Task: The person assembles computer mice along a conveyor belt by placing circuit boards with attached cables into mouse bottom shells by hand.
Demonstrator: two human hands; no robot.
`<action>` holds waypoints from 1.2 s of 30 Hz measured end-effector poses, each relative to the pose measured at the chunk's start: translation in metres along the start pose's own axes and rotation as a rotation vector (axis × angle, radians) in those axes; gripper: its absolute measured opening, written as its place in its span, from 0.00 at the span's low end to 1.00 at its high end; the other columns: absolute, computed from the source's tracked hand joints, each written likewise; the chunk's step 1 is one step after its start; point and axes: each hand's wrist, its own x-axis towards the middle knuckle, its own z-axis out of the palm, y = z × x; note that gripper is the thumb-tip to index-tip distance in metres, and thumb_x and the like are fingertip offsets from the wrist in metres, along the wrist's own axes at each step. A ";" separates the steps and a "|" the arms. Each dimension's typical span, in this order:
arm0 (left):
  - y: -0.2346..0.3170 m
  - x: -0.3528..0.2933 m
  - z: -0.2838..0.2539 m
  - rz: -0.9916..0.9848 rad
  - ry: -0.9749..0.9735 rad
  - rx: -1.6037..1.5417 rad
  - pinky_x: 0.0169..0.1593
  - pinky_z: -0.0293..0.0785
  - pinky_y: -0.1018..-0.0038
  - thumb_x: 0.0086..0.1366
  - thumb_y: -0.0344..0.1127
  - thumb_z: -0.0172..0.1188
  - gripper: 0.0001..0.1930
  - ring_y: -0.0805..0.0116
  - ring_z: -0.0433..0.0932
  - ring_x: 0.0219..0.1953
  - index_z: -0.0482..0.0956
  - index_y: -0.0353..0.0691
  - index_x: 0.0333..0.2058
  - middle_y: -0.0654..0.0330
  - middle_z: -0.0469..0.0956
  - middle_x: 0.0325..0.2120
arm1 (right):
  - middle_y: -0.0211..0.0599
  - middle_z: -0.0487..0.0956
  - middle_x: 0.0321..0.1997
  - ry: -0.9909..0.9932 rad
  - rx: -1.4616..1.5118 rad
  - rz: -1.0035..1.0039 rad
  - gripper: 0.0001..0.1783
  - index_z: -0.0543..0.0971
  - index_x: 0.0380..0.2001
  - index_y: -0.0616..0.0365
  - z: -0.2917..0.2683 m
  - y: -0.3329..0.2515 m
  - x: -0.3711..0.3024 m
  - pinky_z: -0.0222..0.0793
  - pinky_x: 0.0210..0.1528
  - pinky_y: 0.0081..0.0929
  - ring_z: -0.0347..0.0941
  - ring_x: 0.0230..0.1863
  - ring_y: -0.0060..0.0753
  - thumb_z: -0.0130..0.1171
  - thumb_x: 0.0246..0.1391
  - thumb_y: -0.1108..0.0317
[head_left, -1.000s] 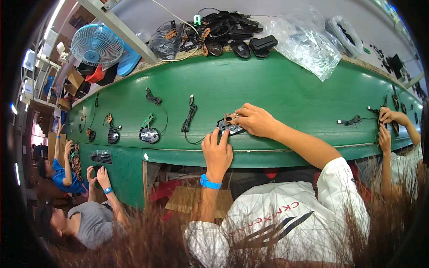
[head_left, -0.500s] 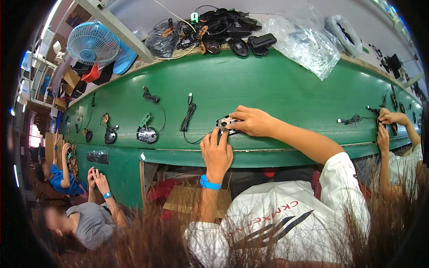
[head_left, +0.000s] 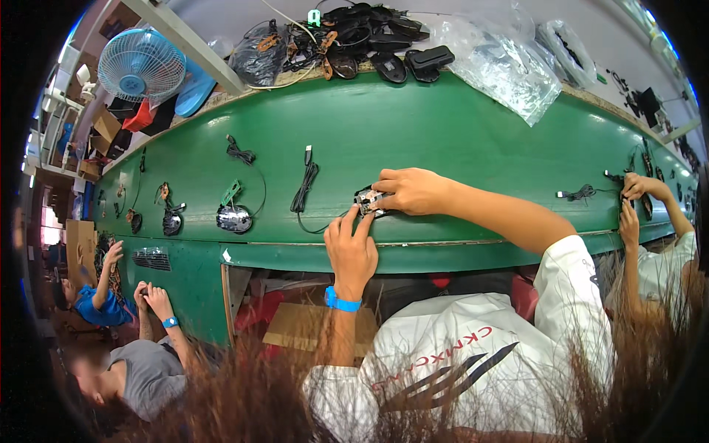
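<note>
On the green bench an opened computer mouse [head_left: 367,199] lies with its circuit board exposed. My left hand [head_left: 351,251], with a blue band at the wrist, grips its near edge with the fingertips. From the right, my right hand [head_left: 413,192] covers part of the mouse, its fingers bent and pressing on the board. Anything small between those fingers is hidden. A black USB cable [head_left: 304,188], coiled and tied, runs from the mouse and lies to its left.
Further left along the bench [head_left: 413,118] lie another opened mouse [head_left: 234,218] and more mouse parts. Black mouse shells [head_left: 389,66] and a clear plastic bag [head_left: 509,74] sit at the back. A blue fan [head_left: 140,66] stands far left. Co-workers sit left and right.
My right hand has shifted slightly, its fingers more bent over the mouse, while my left hand keeps its hold. The whole view has shifted a little. A far-left co-worker's hand has moved.
</note>
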 end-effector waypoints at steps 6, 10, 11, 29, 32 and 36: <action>-0.002 -0.001 0.001 -0.029 0.017 -0.054 0.59 0.64 0.54 0.51 0.20 0.56 0.25 0.49 0.72 0.53 0.76 0.32 0.52 0.54 0.78 0.56 | 0.36 0.80 0.43 -0.092 -0.118 -0.034 0.13 0.84 0.43 0.51 0.002 -0.002 0.003 0.78 0.50 0.33 0.74 0.51 0.39 0.58 0.55 0.66; -0.002 0.001 0.001 -0.030 0.006 -0.051 0.58 0.64 0.54 0.51 0.20 0.56 0.26 0.48 0.72 0.53 0.76 0.32 0.52 0.54 0.78 0.55 | 0.37 0.80 0.43 -0.137 -0.197 -0.031 0.12 0.83 0.42 0.53 0.002 -0.006 0.005 0.79 0.50 0.32 0.75 0.53 0.38 0.57 0.57 0.66; -0.002 0.000 0.000 -0.030 0.003 -0.051 0.58 0.64 0.54 0.51 0.20 0.56 0.26 0.48 0.72 0.53 0.76 0.32 0.52 0.54 0.78 0.55 | 0.37 0.80 0.43 -0.137 -0.195 -0.029 0.12 0.83 0.42 0.53 0.000 -0.009 0.006 0.79 0.50 0.32 0.75 0.53 0.38 0.57 0.57 0.66; -0.008 0.045 0.006 0.203 -0.045 -0.005 0.54 0.66 0.59 0.60 0.29 0.66 0.07 0.55 0.76 0.49 0.84 0.43 0.38 0.64 0.84 0.45 | 0.40 0.81 0.57 0.069 0.093 0.229 0.18 0.84 0.46 0.60 0.003 -0.021 -0.040 0.71 0.63 0.41 0.74 0.59 0.44 0.59 0.50 0.75; -0.008 0.046 0.010 0.212 -0.028 -0.053 0.55 0.67 0.58 0.59 0.27 0.65 0.06 0.55 0.75 0.48 0.83 0.42 0.36 0.63 0.83 0.45 | 0.38 0.81 0.57 0.121 0.023 0.231 0.17 0.84 0.45 0.59 0.004 -0.024 -0.046 0.71 0.61 0.38 0.74 0.57 0.42 0.60 0.51 0.73; -0.005 0.044 0.007 0.190 -0.046 -0.057 0.55 0.68 0.58 0.59 0.27 0.65 0.06 0.55 0.76 0.48 0.83 0.41 0.36 0.63 0.83 0.44 | 0.35 0.82 0.57 0.078 -0.080 0.236 0.17 0.84 0.46 0.56 0.005 -0.028 -0.046 0.71 0.58 0.36 0.74 0.55 0.38 0.60 0.51 0.70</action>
